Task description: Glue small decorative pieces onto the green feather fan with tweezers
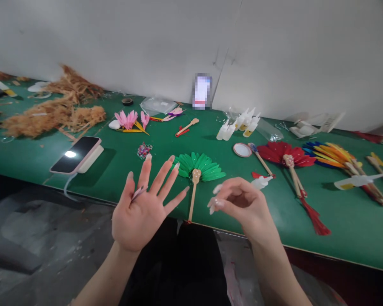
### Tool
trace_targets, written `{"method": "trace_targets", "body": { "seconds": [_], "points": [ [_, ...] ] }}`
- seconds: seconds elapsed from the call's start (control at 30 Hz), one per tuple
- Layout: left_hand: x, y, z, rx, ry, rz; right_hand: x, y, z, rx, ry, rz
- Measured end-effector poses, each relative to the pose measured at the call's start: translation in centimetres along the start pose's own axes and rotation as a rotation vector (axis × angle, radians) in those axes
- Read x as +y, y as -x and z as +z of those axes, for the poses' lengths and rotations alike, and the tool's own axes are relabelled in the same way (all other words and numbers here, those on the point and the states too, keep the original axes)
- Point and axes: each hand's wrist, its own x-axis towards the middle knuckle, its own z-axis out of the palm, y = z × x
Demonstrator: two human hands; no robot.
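Note:
My left hand (142, 216) is held palm up with its fingers spread. A small, thin dark-and-pinkish sliver (138, 193) lies at the base of its thumb and forefinger; its kind is unclear. My right hand (242, 204) is curled, with thumb and fingertips drawn together in a pinch; whatever is between them is too small to make out. Between the hands, a green feather fan (199, 165) lies on the green table (166, 148). Its wooden handle points toward me, and pale dots mark the head of the handle. A pile of multicoloured beads (144, 150) sits beyond my left fingertips.
Red (284, 154) and yellow-blue feather fans (332, 155) lie right, near a glue bottle (359, 181). Several more bottles (239, 123) stand behind a round white lid (242, 149). Leftward are a phone (76, 155), pink feathers (127, 120) and brown dried plumes (44, 117). Another phone (201, 91) leans against the wall.

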Motion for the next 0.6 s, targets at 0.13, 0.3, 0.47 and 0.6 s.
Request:
{"method": "trace_targets", "body": {
  "seconds": [0.13,0.3,0.47,0.6],
  "points": [
    [-0.5,-0.1,0.6,-0.037,0.442,0.014,0.4,0.0,-0.5,0.019,0.093,-0.030],
    [-0.6,-0.2,0.8,-0.037,0.575,-0.008,0.6,0.8,0.3,0.013,0.317,-0.092],
    [-0.7,-0.1,1.1,0.005,0.500,-0.012,0.9,1.9,2.0,0.064,0.535,-0.236],
    [-0.8,0.2,1.5,-0.022,0.465,0.002,1.7,1.4,3.1,0.083,0.741,-0.377]
  ]
}}
